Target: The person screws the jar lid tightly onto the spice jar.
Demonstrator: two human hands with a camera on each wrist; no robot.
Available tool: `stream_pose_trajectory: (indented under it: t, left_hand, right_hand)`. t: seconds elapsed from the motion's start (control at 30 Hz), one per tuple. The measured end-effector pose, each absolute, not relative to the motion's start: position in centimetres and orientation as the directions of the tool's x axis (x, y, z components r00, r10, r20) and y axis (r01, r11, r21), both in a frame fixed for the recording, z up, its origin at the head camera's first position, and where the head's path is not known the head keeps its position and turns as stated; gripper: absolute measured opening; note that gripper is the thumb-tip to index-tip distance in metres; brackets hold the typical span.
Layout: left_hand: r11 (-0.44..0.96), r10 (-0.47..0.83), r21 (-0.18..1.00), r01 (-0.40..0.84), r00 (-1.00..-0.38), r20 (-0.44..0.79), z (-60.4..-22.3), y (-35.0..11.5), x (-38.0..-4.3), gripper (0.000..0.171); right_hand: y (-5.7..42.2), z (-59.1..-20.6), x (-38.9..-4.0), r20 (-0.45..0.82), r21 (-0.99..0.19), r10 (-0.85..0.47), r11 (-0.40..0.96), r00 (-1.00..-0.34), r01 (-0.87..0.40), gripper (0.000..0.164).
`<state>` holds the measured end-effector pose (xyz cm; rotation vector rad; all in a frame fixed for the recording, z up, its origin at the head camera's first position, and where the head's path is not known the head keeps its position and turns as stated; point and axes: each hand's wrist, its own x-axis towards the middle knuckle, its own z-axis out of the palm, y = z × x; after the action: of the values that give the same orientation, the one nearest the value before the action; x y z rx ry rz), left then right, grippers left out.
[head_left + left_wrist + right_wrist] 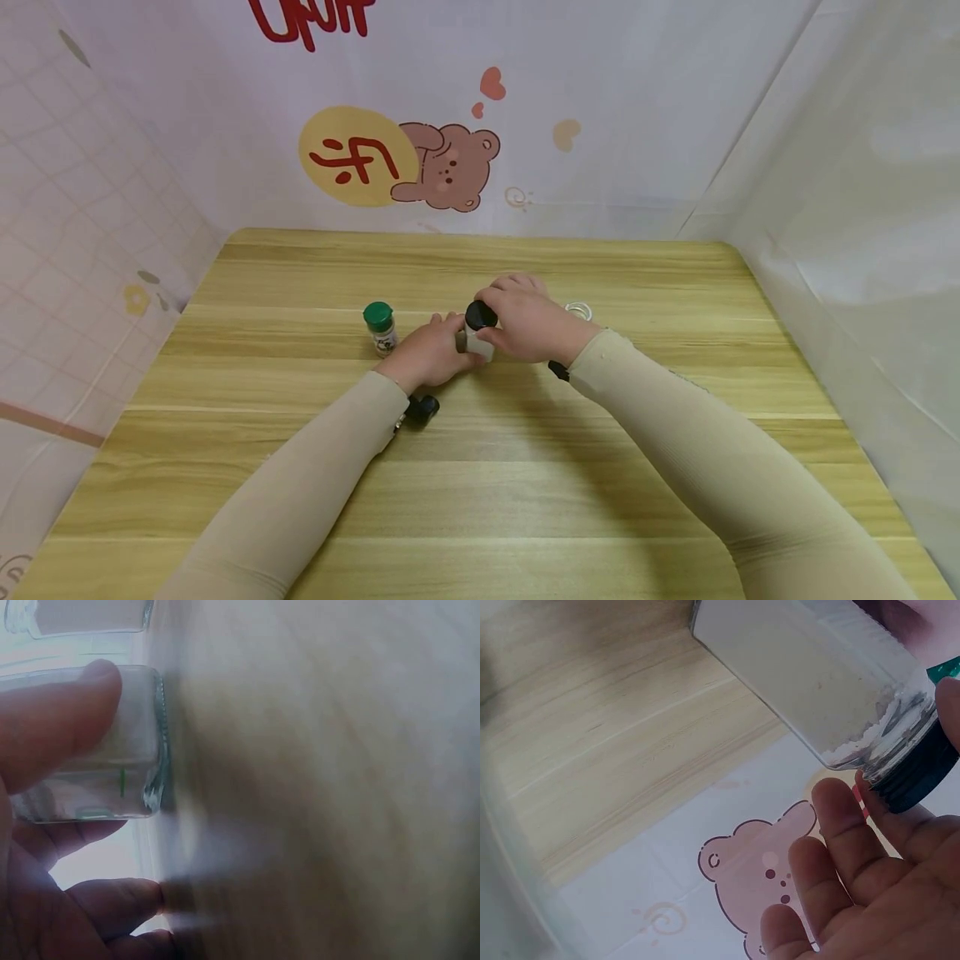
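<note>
A square glass jar (817,682) holding whitish powder stands on the wooden table, topped by a black cap (481,315). My left hand (431,350) grips the jar low on its body, the thumb lying along one clear side in the left wrist view. My right hand (528,321) pinches the cap between thumb and index finger. Its other fingers extend loosely beside the jar in the right wrist view.
Left of the hands stands a small jar with a green lid (378,317). Behind my right wrist shows a clear round rim (578,310), mostly hidden. Another glass jar (90,615) appears in the left wrist view. A printed curtain (615,108) rises behind the table.
</note>
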<state>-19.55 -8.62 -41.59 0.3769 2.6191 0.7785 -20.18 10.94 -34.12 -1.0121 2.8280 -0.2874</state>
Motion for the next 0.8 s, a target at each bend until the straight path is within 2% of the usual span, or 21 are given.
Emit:
stream_pose_trajectory:
  t: [0.33, 0.67, 0.8]
  left_hand:
    - [0.809, 0.363, 0.568, 0.152, -0.890, -0.278, -41.46, -8.63, -19.47, 0.074]
    - [0.812, 0.357, 0.567, 0.142, -0.888, -0.289, -41.48, -8.63, -19.41, 0.076]
    - [0.812, 0.358, 0.566, 0.140, -0.886, -0.295, -41.45, -8.62, -19.45, 0.077]
  right_hand:
    - [10.87, -34.06, -20.26, -0.092, -0.219, -0.625, 0.772, -0.775, -0.596, 0.049]
    - [10.97, -34.21, -20.23, -0.054, -0.222, -0.603, 0.785, -0.796, -0.579, 0.052]
    - [11.01, -34.01, -20.18, -0.059, -0.232, -0.601, 0.785, -0.797, -0.575, 0.062]
